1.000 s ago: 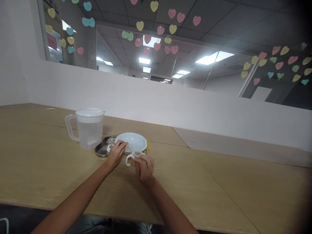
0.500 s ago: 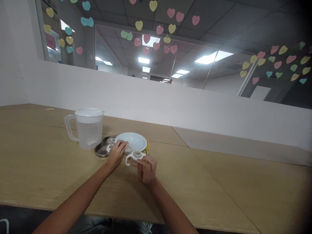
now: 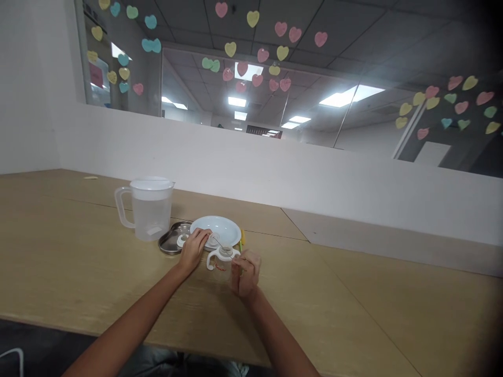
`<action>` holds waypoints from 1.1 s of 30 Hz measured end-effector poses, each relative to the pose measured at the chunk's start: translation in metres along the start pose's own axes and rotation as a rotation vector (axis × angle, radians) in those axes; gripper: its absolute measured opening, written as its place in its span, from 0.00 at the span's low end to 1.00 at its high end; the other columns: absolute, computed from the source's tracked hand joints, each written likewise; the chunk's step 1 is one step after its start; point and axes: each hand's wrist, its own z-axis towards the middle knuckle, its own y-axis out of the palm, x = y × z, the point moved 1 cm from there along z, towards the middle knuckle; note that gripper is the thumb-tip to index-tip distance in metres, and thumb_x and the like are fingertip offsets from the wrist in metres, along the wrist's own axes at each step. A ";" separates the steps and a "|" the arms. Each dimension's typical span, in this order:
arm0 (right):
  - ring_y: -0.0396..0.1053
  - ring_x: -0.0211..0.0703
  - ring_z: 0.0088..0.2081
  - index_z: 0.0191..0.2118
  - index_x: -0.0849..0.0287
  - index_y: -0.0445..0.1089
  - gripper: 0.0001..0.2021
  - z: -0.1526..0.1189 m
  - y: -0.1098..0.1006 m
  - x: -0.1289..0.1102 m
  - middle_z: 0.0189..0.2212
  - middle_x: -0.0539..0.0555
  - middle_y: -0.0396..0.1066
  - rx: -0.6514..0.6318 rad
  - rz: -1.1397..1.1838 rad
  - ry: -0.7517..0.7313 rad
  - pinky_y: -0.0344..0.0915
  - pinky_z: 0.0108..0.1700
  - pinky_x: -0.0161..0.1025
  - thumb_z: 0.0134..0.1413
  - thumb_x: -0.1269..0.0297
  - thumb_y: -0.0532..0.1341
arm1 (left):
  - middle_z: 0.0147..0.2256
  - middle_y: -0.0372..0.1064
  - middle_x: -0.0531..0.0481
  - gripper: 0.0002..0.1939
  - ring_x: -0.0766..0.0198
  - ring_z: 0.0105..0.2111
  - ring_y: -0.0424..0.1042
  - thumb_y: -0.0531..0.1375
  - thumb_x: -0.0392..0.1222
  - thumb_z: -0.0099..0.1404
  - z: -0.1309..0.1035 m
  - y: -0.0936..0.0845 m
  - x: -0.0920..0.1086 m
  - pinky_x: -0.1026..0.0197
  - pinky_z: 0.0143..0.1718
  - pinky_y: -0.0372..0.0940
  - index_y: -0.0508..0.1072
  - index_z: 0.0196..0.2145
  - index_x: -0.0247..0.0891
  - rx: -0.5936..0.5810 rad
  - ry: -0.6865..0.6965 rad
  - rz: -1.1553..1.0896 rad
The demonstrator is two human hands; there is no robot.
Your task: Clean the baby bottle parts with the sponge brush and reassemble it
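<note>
My left hand point(image 3: 193, 250) is closed at the front left rim of a white plate point(image 3: 231, 228), its fingertips at a small clear round piece point(image 3: 213, 240). My right hand point(image 3: 247, 269) is pinched on a thin stick point(image 3: 223, 246) that slants up leftward toward that piece. Between my hands stands a small clear jar with a white collar and curved handle point(image 3: 211, 260); its mouth is open, and red marks show on its side. A metal kidney-shaped tray point(image 3: 168, 245) holding a white ring point(image 3: 182, 240) lies left of my left hand.
A clear lidded pitcher point(image 3: 152, 212) stands on the wooden table point(image 3: 98, 262) at the left, behind the tray. Something yellow and green point(image 3: 242, 238) lies right of the plate. A white wall point(image 3: 236, 162) rises behind the table.
The whole view has shifted, so things appear slightly farther right. My right hand has drawn a little to the right, away from the jar's mouth. My left hand stays by the plate.
</note>
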 end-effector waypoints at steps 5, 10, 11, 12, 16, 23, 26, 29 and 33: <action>0.59 0.41 0.32 0.39 0.61 0.61 0.07 0.001 -0.002 0.002 0.31 0.53 0.57 0.011 0.006 0.000 0.61 0.33 0.41 0.56 0.77 0.51 | 0.37 0.66 0.49 0.13 0.62 0.39 0.67 0.45 0.41 0.69 0.000 -0.001 0.000 0.60 0.42 0.62 0.68 0.42 0.40 -0.007 0.001 -0.019; 0.59 0.42 0.34 0.39 0.60 0.60 0.07 0.000 0.000 0.007 0.32 0.53 0.56 0.043 0.053 0.035 0.63 0.35 0.44 0.56 0.75 0.50 | 0.38 0.66 0.49 0.13 0.62 0.40 0.67 0.45 0.42 0.69 0.000 -0.001 0.001 0.60 0.43 0.61 0.68 0.41 0.40 -0.008 0.000 -0.037; 0.59 0.42 0.33 0.39 0.59 0.59 0.07 -0.001 0.000 0.007 0.32 0.53 0.56 0.052 0.066 0.046 0.63 0.34 0.44 0.56 0.75 0.49 | 0.38 0.66 0.49 0.13 0.62 0.40 0.66 0.45 0.42 0.69 0.000 -0.001 0.001 0.60 0.43 0.61 0.68 0.41 0.40 -0.009 0.000 -0.039; 0.59 0.41 0.33 0.39 0.59 0.59 0.07 -0.001 0.000 0.008 0.32 0.53 0.56 0.060 0.081 0.055 0.63 0.34 0.43 0.56 0.75 0.49 | 0.38 0.66 0.49 0.13 0.62 0.40 0.66 0.45 0.41 0.69 0.000 -0.001 0.002 0.60 0.43 0.61 0.68 0.41 0.40 -0.009 0.001 -0.041; 0.60 0.41 0.32 0.39 0.58 0.59 0.06 0.000 0.000 0.009 0.32 0.52 0.55 0.068 0.107 0.075 0.63 0.33 0.43 0.57 0.74 0.49 | 0.38 0.66 0.49 0.13 0.62 0.40 0.66 0.45 0.42 0.69 0.000 -0.001 0.001 0.60 0.42 0.61 0.68 0.42 0.40 -0.012 0.002 -0.045; 0.59 0.42 0.32 0.36 0.57 0.58 0.04 0.001 0.000 0.012 0.32 0.52 0.54 0.140 0.113 0.172 0.61 0.34 0.44 0.58 0.71 0.49 | 0.38 0.66 0.48 0.14 0.60 0.40 0.67 0.45 0.43 0.69 -0.001 -0.001 0.000 0.58 0.42 0.61 0.67 0.42 0.40 -0.023 -0.015 -0.045; 0.59 0.41 0.31 0.35 0.57 0.58 0.04 0.000 0.002 0.014 0.31 0.51 0.54 0.187 0.125 0.218 0.61 0.34 0.43 0.58 0.70 0.49 | 0.37 0.66 0.48 0.14 0.60 0.39 0.67 0.45 0.44 0.69 -0.001 -0.001 0.001 0.57 0.42 0.61 0.68 0.41 0.40 -0.027 -0.019 -0.043; 0.59 0.41 0.31 0.33 0.57 0.58 0.04 0.000 0.003 0.016 0.31 0.51 0.53 0.246 0.121 0.343 0.60 0.34 0.42 0.59 0.67 0.49 | 0.37 0.67 0.48 0.14 0.59 0.39 0.67 0.45 0.44 0.69 -0.001 -0.001 0.002 0.57 0.42 0.61 0.68 0.41 0.40 -0.032 -0.016 -0.045; 0.57 0.40 0.31 0.33 0.57 0.57 0.06 0.002 0.002 0.021 0.30 0.50 0.52 0.313 0.062 0.525 0.58 0.34 0.38 0.61 0.64 0.48 | 0.38 0.67 0.48 0.14 0.59 0.40 0.67 0.45 0.44 0.68 -0.002 -0.002 0.004 0.57 0.43 0.61 0.68 0.40 0.40 -0.039 -0.009 -0.050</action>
